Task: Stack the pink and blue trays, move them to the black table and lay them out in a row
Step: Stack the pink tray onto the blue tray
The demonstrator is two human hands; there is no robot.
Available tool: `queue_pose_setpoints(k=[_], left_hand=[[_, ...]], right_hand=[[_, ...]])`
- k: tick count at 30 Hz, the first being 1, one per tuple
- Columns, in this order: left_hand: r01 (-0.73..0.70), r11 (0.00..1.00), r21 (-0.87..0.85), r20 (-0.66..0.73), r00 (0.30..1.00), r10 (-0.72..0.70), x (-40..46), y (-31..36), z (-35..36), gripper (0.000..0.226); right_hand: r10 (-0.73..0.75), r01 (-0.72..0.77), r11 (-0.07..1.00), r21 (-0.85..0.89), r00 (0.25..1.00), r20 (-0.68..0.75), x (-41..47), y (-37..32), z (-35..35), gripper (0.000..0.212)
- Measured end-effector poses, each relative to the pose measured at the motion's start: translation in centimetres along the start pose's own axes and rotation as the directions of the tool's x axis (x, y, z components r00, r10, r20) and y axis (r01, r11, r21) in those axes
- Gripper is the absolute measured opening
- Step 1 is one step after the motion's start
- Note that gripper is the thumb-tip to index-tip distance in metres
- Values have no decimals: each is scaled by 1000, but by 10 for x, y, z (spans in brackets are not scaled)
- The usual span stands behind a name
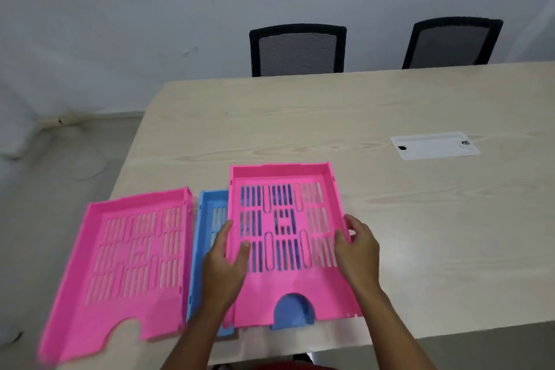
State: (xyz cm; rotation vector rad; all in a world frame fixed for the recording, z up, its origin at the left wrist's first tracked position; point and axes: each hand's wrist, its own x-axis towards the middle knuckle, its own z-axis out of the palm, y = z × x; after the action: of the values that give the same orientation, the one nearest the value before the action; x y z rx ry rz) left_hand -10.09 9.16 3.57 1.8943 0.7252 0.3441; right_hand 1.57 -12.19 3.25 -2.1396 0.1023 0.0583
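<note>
A pink slotted tray (297, 297) is held over a blue tray (207, 213) near the front of the light wood table (420, 219). It overlaps the blue one, shifted to the right, and blue shows through its slots and front notch. My left hand (223, 267) grips the pink tray's left wall, thumb inside. My right hand (359, 252) grips its right wall. A second pink tray (120, 267) lies flat to the left, reaching the table's left edge.
Two black mesh chairs (297, 51) (453, 43) stand behind the table's far edge against a pale wall. A white cable cover (434, 146) is set into the tabletop at right. Grey floor lies off the table's left edge. No black table is in view.
</note>
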Motion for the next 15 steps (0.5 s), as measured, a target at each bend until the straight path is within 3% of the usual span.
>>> queue_pose_setpoints(k=[15], left_hand=[[80, 996, -47, 44, 996, -78, 1, -26, -62, 61]], right_hand=[[-34, 39, 999, -36, 991, 130, -32, -18, 55, 40]])
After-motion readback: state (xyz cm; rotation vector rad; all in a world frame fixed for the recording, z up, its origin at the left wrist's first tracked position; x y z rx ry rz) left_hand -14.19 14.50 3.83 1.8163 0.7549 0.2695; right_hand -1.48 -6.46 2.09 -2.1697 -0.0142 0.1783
